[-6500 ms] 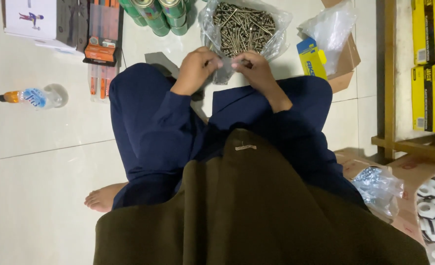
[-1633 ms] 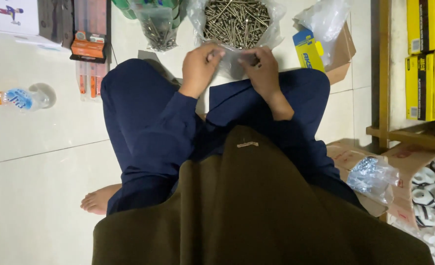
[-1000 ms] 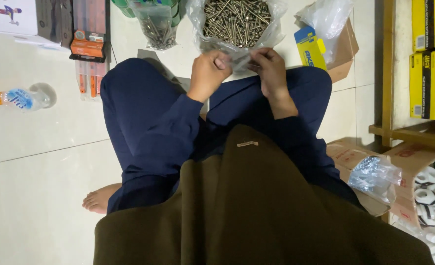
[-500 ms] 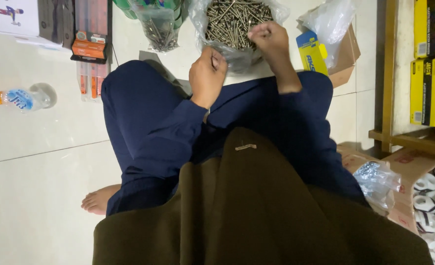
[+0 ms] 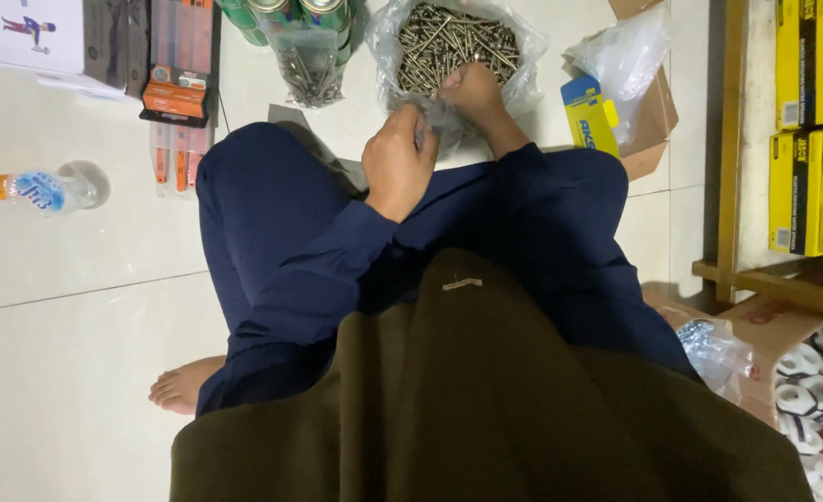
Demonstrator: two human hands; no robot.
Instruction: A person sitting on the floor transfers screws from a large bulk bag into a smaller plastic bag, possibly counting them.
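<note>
White tiled floor [image 5: 77,353], right hand [image 5: 472,88] curled in screw bag [image 5: 458,42], left hand [image 5: 399,163] fisted.

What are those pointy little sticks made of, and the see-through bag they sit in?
The thin grey-brown screws look like metal: dull, with small glints, though too small to be sure. The crinkly clear bag around them looks like thin plastic, glossy and wrinkled. The right hand reaches into the pile; the left hand rests at the bag's edge.
</note>
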